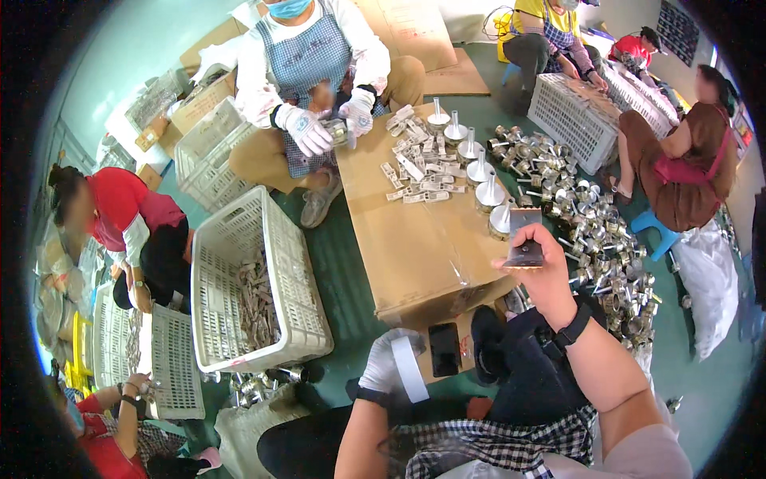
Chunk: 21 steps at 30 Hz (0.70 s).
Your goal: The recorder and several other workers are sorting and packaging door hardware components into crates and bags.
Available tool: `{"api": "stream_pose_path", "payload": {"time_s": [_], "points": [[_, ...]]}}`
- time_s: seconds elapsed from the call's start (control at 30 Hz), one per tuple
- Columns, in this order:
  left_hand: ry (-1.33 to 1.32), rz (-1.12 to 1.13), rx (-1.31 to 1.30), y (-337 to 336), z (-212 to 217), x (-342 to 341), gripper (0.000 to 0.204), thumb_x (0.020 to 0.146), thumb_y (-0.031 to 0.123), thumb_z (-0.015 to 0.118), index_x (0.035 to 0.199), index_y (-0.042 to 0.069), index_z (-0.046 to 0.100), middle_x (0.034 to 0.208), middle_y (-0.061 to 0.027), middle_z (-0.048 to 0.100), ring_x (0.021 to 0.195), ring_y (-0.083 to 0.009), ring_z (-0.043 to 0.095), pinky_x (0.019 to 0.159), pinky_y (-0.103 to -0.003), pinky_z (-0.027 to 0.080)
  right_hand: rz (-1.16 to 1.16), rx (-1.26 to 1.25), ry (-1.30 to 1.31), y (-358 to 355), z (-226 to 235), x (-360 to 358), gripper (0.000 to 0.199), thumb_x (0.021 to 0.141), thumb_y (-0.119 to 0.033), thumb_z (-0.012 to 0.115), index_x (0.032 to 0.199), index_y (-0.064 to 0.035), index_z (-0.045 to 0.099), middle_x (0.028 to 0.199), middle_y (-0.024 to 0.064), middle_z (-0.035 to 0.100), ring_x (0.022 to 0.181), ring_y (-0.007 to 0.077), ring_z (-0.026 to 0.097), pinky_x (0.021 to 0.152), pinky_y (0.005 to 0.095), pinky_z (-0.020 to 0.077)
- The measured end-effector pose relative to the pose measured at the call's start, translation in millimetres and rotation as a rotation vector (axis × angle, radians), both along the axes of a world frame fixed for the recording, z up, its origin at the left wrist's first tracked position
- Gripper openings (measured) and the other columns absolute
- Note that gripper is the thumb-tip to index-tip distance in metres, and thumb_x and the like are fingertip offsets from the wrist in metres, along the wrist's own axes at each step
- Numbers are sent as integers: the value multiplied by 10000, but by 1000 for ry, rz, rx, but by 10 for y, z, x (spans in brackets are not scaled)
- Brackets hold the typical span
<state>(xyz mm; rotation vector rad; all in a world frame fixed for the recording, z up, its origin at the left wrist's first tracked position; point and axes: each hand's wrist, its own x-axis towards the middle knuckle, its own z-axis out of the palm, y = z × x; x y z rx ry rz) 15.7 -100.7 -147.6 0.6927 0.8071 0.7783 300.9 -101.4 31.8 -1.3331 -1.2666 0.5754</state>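
My left hand [384,369], in a whitish glove, is low in the middle, in front of the cardboard box. It is closed on a white curved strip [409,370], which may be the side of a roll. My right hand [547,267], bare with a black watch on the wrist, is raised at the box's near right corner. Thumb and fingers pinch a small dark flat packet [525,254] with zigzag edges. Close to it, a row of metal funnel-shaped parts [488,194] stands along the box's right edge. A phone [444,350] lies beside my left hand.
On the cardboard box [423,263] lies a heap of metal clips [419,164]. Many shiny metal parts [610,255] cover the floor at right. A white crate [307,319] with metal strips stands at left. A gloved co-worker [311,64] sits across; others work around the room.
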Motion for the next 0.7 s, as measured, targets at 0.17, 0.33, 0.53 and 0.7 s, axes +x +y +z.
{"api": "stream_pose_path", "payload": {"time_s": [0.17, 0.33, 0.53, 0.7], "points": [[85, -41, 139, -15, -8, -23, 264, 708, -30, 689, 956, 0, 604, 892, -107, 658, 803, -211, 638, 762, -342, 525, -17, -43, -59, -4, 21, -5, 364, 666, -51, 787, 844, -87, 470, 762, -39, 462, 697, 50, 451, 632, 196, 400], [38, -36, 41, 12, 5, 14, 339, 665, -37, 737, 969, 1, 591, 917, -122, 659, 821, -235, 646, 777, -368, 531, -10, -60, -85, 21, -45, 42, 367, 675, -24, 775, 859, -82, 463, 761, -36, 471, 689, 42, 469, 633, 194, 421], [101, -51, 107, -63, -175, -16, 317, 678, -56, 720, 956, 24, 591, 926, -121, 658, 826, -243, 647, 780, -386, 539, 0, -43, -14, 43, -121, 13, 392, 634, -116, 830, 851, -66, 508, 743, -15, 504, 680, 74, 478, 613, 227, 417], [73, -49, 66, -59, -145, 5, 267, 693, -61, 692, 920, 38, 593, 924, -137, 654, 816, -255, 645, 772, -400, 541, 23, -56, -76, 56, -174, 48, 365, 678, -34, 782, 866, -69, 472, 742, -28, 497, 664, 50, 488, 635, 210, 453]]}}
